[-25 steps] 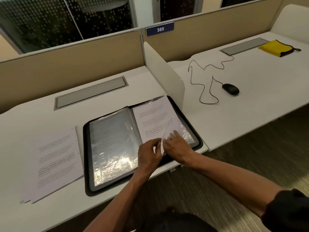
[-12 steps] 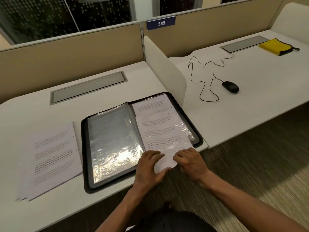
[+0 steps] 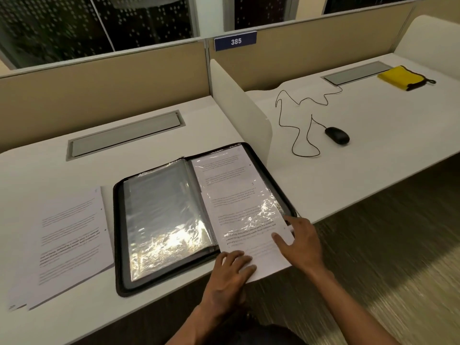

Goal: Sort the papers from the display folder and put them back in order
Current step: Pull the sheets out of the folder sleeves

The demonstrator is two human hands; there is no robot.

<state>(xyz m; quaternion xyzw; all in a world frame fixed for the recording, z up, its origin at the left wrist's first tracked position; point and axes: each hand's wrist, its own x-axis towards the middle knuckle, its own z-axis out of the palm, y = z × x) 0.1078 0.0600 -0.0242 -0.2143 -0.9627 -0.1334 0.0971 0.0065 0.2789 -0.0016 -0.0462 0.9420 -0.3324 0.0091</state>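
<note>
A black display folder (image 3: 119, 245) lies open on the white desk, its left side showing empty glossy plastic sleeves (image 3: 161, 215). On its right side a printed sheet (image 3: 239, 200) sticks out of a sleeve toward me, past the desk's front edge. My left hand (image 3: 231, 272) grips the sheet's near left corner. My right hand (image 3: 301, 242) rests with spread fingers on the sheet's near right part and the folder's corner. A stack of printed papers (image 3: 67, 240) lies left of the folder.
A white divider panel (image 3: 239, 100) stands just behind the folder's right side. On the desk to the right lie a black wired mouse (image 3: 337, 135) and a yellow cloth (image 3: 400, 77). A grey cable flap (image 3: 124, 135) sits behind the folder. The desk's front edge is under my hands.
The sheet has slid out of the right sleeve toward me. Both hands moved from the sleeve's lower edge back to the desk's front edge, drawing the paper along.
</note>
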